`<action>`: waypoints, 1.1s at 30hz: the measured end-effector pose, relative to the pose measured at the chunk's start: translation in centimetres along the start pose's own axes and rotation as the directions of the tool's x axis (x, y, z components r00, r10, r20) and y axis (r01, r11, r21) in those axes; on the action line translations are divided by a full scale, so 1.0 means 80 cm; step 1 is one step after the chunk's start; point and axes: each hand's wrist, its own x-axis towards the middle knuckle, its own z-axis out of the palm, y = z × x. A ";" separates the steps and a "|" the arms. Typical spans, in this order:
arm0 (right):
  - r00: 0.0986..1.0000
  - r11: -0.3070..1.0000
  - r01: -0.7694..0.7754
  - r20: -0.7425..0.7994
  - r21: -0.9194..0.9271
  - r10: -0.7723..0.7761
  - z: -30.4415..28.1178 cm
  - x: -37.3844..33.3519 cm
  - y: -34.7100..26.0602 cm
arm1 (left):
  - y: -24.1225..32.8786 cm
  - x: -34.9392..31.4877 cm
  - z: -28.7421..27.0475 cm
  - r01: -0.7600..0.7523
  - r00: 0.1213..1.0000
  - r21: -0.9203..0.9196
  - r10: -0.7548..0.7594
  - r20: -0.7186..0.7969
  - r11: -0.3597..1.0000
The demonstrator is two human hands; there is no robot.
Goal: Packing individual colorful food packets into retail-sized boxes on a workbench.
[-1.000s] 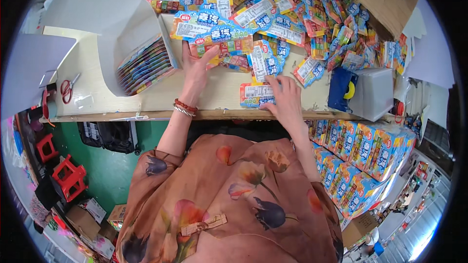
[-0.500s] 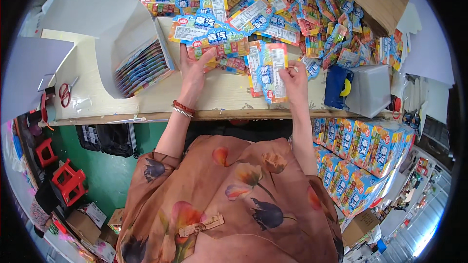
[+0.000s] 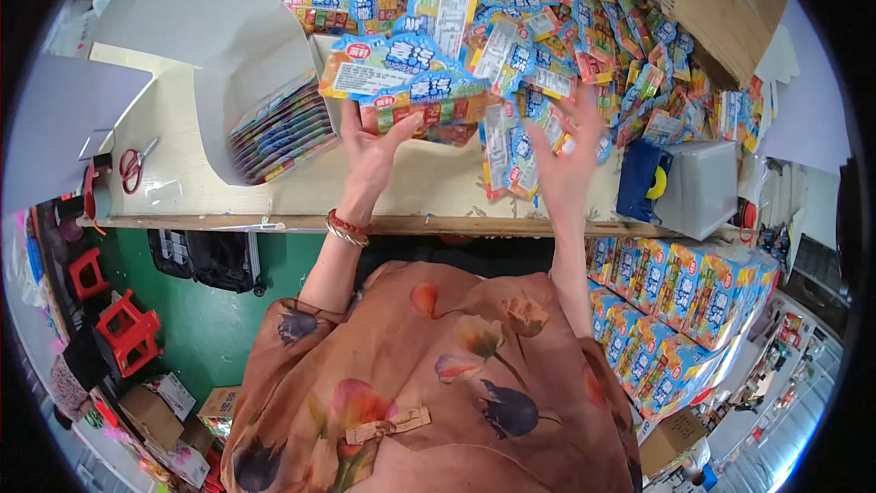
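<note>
head view, clock centred on the picture: the left hand, towards eleven o'clock, has its grip pinched, thumb in front, on several bright fanned packets. the right hand, at two o'clock and blurred, has a wide grip over loose packets on the counter; whether it touches them i cannot tell. more lie in a heap at one o'clock, and a leaning row sits in a white carton at ten. the step in hand looks like gathering; the next move would call for narrowing the right grip on one edge, the left fan steady.
</note>
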 end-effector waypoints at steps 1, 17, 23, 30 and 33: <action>0.989 0.999 0.015 0.150 -0.040 -0.009 0.007 0.000 -0.008 | 0.006 -0.001 0.000 -0.082 0.997 0.064 0.081 0.014 0.995; 0.809 0.783 -0.368 0.587 0.502 0.003 0.004 0.050 0.010 | -0.010 -0.019 0.010 0.241 0.966 -0.152 -0.221 0.135 0.959; 0.797 0.953 -0.234 0.599 0.194 0.073 0.019 0.033 0.002 | -0.041 -0.014 -0.017 0.249 0.897 0.163 -0.291 0.333 0.955; 0.736 0.985 0.029 0.671 -0.173 0.096 0.013 0.029 -0.025 | -0.010 0.001 -0.014 0.197 0.927 -0.207 -0.114 0.357 0.958; 0.760 0.970 0.135 0.650 -0.201 0.029 0.022 0.021 -0.015 | -0.028 -0.012 -0.019 0.234 0.921 -0.043 -0.208 0.328 0.971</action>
